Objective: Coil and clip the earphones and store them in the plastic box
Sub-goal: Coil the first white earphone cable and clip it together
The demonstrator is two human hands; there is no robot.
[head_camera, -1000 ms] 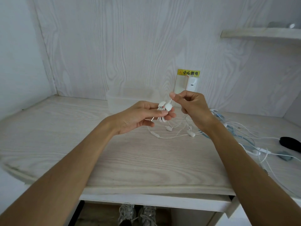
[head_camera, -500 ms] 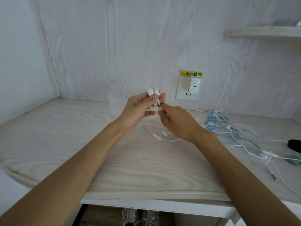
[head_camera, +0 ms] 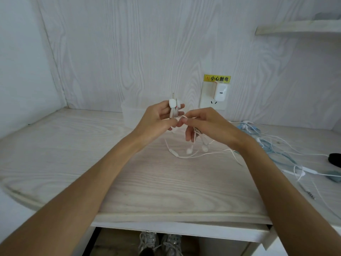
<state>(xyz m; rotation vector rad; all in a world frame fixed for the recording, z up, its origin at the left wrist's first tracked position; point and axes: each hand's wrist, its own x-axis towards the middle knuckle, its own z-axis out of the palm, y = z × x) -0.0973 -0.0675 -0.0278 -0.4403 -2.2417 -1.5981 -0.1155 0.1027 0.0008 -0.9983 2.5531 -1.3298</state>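
Observation:
My left hand (head_camera: pixel 156 117) holds a white clip with coiled white earphone cable (head_camera: pixel 173 108) upright above the desk, the jack sticking up. My right hand (head_camera: pixel 204 124) pinches the loose part of that white cable just right of the coil. Two white earbuds (head_camera: pixel 196 149) dangle below my right hand, and the rest of the cable trails on the desk (head_camera: pixel 193 156). The translucent plastic box (head_camera: pixel 130 115) stands against the back wall, partly hidden behind my left hand.
A tangle of blue and white earphones (head_camera: pixel 267 143) lies on the right of the desk. A black object (head_camera: pixel 335 158) and a grey one (head_camera: pixel 333 176) sit at the right edge. A wall socket with a white charger (head_camera: pixel 218 92) is behind my hands. A shelf (head_camera: pixel 295 28) hangs upper right.
My left hand has stayed raised with the coil. My right hand came in from below to meet the coil, drawing the loose cable up, and the earbuds now hang under it.

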